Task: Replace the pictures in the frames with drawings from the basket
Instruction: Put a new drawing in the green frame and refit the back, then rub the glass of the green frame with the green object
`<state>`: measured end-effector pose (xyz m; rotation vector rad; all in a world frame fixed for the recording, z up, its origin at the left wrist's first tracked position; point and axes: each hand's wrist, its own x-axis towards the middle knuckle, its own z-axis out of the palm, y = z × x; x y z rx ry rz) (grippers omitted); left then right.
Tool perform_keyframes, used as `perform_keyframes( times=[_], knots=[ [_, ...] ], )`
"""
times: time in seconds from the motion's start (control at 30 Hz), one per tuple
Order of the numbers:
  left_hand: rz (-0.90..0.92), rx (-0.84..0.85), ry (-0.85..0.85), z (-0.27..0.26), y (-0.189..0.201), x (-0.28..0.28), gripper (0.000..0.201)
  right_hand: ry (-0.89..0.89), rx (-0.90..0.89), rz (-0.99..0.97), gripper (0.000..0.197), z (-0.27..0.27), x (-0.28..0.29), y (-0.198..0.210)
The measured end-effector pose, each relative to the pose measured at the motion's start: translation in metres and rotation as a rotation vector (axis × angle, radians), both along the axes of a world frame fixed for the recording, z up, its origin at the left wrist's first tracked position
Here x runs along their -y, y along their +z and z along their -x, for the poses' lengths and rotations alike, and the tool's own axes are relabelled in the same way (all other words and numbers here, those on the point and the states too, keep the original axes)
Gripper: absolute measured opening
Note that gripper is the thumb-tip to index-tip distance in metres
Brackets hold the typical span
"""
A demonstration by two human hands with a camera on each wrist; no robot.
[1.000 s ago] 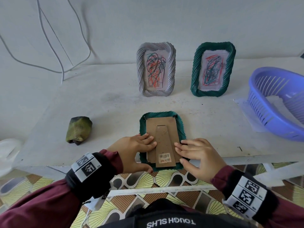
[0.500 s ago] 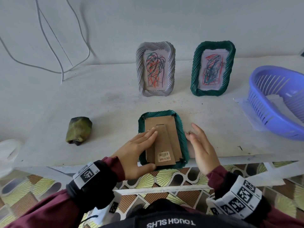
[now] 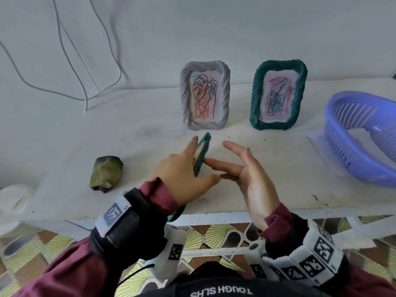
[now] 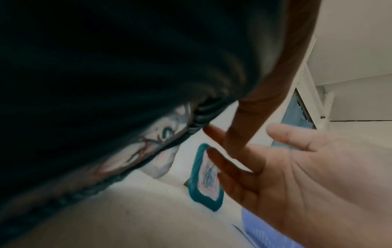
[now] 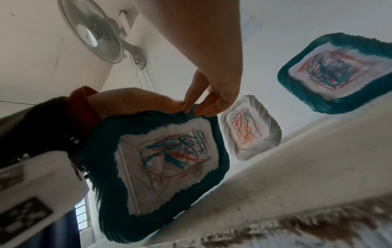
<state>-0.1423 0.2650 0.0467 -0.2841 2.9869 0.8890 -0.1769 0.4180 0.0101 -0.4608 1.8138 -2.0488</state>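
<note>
My left hand grips a dark green twisted-rim frame and holds it tilted up, edge-on in the head view, above the white table. The right wrist view shows this frame's front with a red and blue scribble drawing in it. My right hand is open beside it, its straight fingertips touching the frame's rim. Behind, a white frame and a second green frame stand upright, each holding a scribble drawing. The blue basket sits at the right with white paper inside.
A crumpled green-brown lump lies on the table to the left. A white sheet lies under the basket. White cables hang on the wall behind. The table's front edge runs just under my wrists.
The green frame lay face down near the table's front edge under both hands. My left hand has raised it onto its edge, and my right hand has come off its back and opened beside it.
</note>
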Motion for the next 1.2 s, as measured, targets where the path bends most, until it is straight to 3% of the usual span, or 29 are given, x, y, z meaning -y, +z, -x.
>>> perform_keyframes(
  times=[0.13,0.3,0.4,0.53,0.73,0.9,1.03,1.2],
  knots=[
    [-0.168,-0.053,0.04,-0.003,0.004,0.017,0.062,-0.084,-0.051,-0.071,0.053,0.005,0.004,-0.012],
    [-0.413,-0.24,0.248,-0.004,0.003,0.039,0.042,-0.141,-0.145,-0.3,0.024,-0.002,0.001,-0.03],
    [-0.47,-0.289,0.362,0.0,-0.004,0.051,0.035,-0.074,-0.291,-0.501,0.033,-0.008,0.0,-0.042],
    [-0.566,-0.325,0.433,0.001,-0.008,0.059,0.019,-0.049,-0.42,-0.625,0.048,-0.01,0.002,-0.055],
    [-0.929,-0.274,0.417,0.006,-0.034,0.039,0.025,-0.023,-0.529,-0.739,0.069,-0.009,0.001,-0.06],
    [-0.712,-0.299,0.408,0.011,-0.075,0.03,0.031,0.063,-0.599,-0.916,0.086,-0.006,-0.006,-0.063],
    [0.041,-0.153,0.396,0.009,-0.087,0.044,0.055,0.103,-0.662,-1.012,0.102,-0.007,-0.008,-0.064],
    [0.201,-0.059,0.299,0.005,-0.092,0.05,0.067,0.075,-0.691,-1.021,0.106,-0.006,-0.007,-0.069]
  ],
)
